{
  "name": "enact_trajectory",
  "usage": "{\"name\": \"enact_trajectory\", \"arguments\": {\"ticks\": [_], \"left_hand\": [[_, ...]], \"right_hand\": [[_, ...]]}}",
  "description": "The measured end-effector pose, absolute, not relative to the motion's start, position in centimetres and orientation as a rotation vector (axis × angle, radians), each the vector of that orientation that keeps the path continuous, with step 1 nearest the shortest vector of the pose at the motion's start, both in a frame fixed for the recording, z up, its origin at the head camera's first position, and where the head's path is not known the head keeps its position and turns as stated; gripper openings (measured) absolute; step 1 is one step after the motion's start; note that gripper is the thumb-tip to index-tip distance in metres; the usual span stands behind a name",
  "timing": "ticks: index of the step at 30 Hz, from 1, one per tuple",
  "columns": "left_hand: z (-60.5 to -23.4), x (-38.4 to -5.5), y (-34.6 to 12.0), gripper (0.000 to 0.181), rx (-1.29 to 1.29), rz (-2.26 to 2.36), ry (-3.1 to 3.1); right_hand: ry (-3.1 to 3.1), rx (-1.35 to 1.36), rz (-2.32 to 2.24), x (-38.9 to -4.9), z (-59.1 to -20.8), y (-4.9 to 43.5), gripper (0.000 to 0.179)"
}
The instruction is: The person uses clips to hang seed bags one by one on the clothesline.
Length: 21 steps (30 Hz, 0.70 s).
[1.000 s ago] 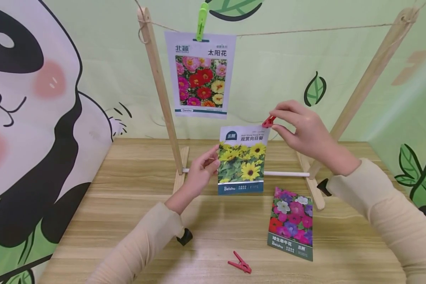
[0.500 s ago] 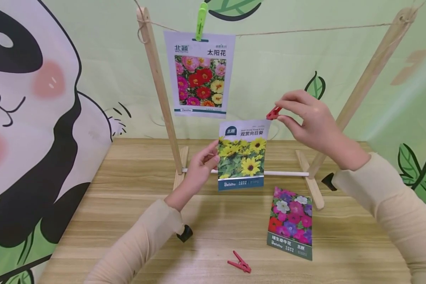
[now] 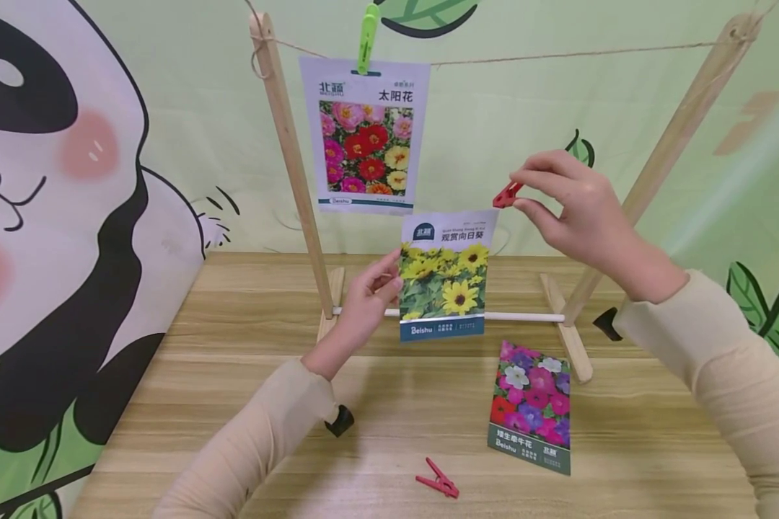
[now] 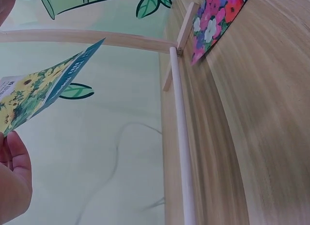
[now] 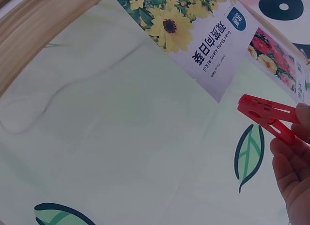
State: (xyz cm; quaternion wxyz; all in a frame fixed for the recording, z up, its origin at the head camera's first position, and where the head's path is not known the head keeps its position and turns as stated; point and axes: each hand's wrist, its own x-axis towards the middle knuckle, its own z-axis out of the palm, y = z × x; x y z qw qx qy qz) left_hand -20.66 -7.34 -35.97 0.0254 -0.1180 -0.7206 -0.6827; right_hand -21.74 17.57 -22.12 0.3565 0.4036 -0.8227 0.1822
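My left hand (image 3: 366, 299) pinches the left edge of a seed packet with yellow sunflowers (image 3: 443, 277), held upright in the air below the string. My right hand (image 3: 574, 213) pinches a red clothespin (image 5: 266, 116) between thumb and fingers. In the right wrist view the clothespin is apart from the packet's top corner. A second packet, with red, pink and yellow flowers (image 3: 366, 144), hangs from the string under a green clothespin (image 3: 367, 40). On the table lie a packet with purple and pink petunias (image 3: 532, 396) and another red clothespin (image 3: 438, 479).
The twine (image 3: 558, 55) runs between two wooden posts, the left one (image 3: 292, 158) and the right one (image 3: 675, 130). A white rod (image 3: 526, 317) joins their feet low over the wooden table (image 3: 247, 346). A panda-printed backdrop (image 3: 188, 209) stands behind.
The sunflower packet has risen a little in my left hand. My right hand with the red clothespin has moved up and to the right, away from the packet's corner.
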Motion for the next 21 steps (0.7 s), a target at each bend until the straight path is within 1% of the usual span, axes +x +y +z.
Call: {"name": "enact_trajectory", "arguments": {"ticks": [13,21], "left_hand": [[-34.9,-21.0,-7.3,0.044,-0.308,-2.108,-2.270],[-34.5,-21.2,-7.2,0.045,-0.328,-2.137,-2.229]], "right_hand": [[-2.111,1.017,0.463,-21.7,-21.2,17.6,0.026],[-2.103,1.022,0.492,-21.7,-20.7,17.6,0.025]]}}
